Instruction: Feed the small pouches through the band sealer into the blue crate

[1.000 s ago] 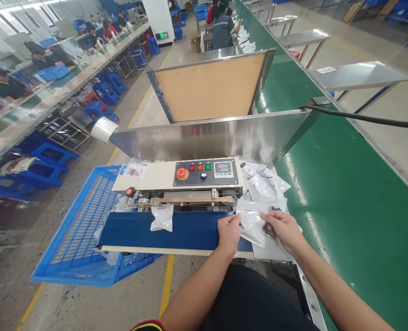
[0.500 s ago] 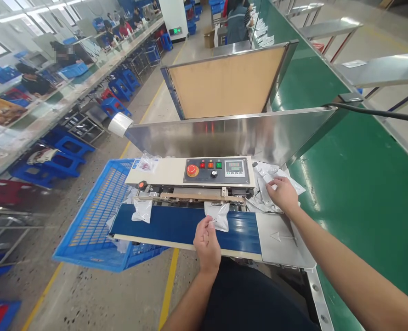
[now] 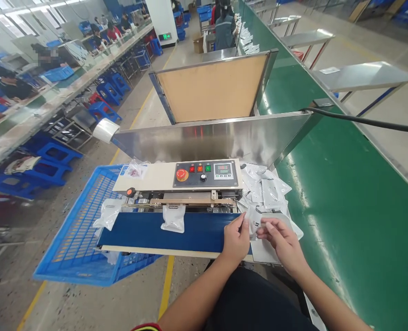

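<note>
Left hand (image 3: 236,236) and right hand (image 3: 281,239) pinched one pouch (image 3: 254,220) at belt (image 3: 169,232) edge; skewed feed risked crooked seal.

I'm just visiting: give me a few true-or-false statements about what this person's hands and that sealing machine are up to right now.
1. Both hands hold one small clear bag. True: left hand and right hand pinch it together.
2. The blue belt carries no bags. False: a bag on the belt lies mid-belt.
3. A blue crate sits at the belt's left end. True.
4. The pile of bags lies left of the control panel. False: it lies to its right.
</note>
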A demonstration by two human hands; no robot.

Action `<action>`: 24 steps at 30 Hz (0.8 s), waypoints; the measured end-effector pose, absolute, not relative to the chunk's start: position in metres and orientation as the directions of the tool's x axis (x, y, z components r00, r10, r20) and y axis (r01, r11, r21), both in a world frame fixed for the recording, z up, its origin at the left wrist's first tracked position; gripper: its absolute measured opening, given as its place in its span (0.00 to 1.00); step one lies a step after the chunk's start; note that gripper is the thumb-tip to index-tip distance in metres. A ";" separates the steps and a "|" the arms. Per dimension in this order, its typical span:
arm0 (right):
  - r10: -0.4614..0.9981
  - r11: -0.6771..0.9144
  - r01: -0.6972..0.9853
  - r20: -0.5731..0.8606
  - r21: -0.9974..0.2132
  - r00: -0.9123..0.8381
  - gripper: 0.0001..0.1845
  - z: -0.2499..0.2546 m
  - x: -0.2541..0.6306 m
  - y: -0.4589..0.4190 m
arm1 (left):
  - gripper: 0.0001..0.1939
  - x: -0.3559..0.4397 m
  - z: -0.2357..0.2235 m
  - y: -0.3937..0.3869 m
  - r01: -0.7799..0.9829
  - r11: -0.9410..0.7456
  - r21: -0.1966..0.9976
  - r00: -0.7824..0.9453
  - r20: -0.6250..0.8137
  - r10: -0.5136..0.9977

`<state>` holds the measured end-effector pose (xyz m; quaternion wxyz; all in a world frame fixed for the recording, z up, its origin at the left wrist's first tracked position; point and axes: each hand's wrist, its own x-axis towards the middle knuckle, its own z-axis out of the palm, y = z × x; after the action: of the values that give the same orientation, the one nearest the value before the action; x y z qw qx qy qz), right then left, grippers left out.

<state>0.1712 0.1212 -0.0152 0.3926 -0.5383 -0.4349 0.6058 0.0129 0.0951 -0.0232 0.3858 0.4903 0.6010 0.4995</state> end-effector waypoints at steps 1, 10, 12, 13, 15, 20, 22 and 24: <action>0.936 -0.342 -0.021 -0.339 -0.939 -0.101 0.33 -0.016 0.171 0.121 | 0.23 0.012 -0.025 0.092 0.211 0.022 0.977 -0.212 0.024 0.977; 0.876 -0.475 0.063 -0.478 -0.878 -0.067 0.26 -0.019 0.165 0.140 | 0.27 -0.006 -0.027 0.097 0.207 0.239 0.949 -0.400 -0.141 0.906; 0.846 -0.531 0.012 -0.531 -0.847 -0.049 0.25 -0.023 0.157 0.147 | 0.28 -0.012 -0.032 0.106 0.070 0.381 0.922 -0.476 -0.305 0.825; 0.831 -0.554 0.002 -0.553 -0.832 -0.058 0.25 -0.025 0.152 0.150 | 0.28 -0.015 -0.035 0.110 0.001 0.426 0.905 -0.495 -0.369 0.786; 0.808 -0.580 0.021 -0.579 -0.814 -0.109 0.25 -0.030 0.142 0.160 | 0.27 -0.023 -0.040 0.115 -0.111 0.457 0.883 -0.526 -0.442 0.726; 0.897 -0.398 0.351 -0.440 -0.848 -0.047 0.28 -0.045 0.149 0.221 | 0.20 -0.060 -0.039 0.098 -0.192 0.335 0.922 -0.640 -0.377 0.669; 0.971 -0.240 0.598 -0.182 -0.765 0.157 0.24 -0.055 0.168 0.259 | 0.22 -0.079 -0.034 0.078 -0.080 0.298 0.951 -0.744 -0.256 0.618; 0.973 -0.191 0.775 -0.012 -0.602 0.231 0.22 -0.065 0.188 0.294 | 0.24 -0.095 -0.027 0.056 0.077 0.284 0.956 -0.808 -0.107 0.580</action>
<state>0.1879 0.2944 -0.0646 0.2456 -0.7451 -0.5865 0.2012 -0.0951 0.0561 -0.0269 0.2246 0.2136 0.7690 0.5590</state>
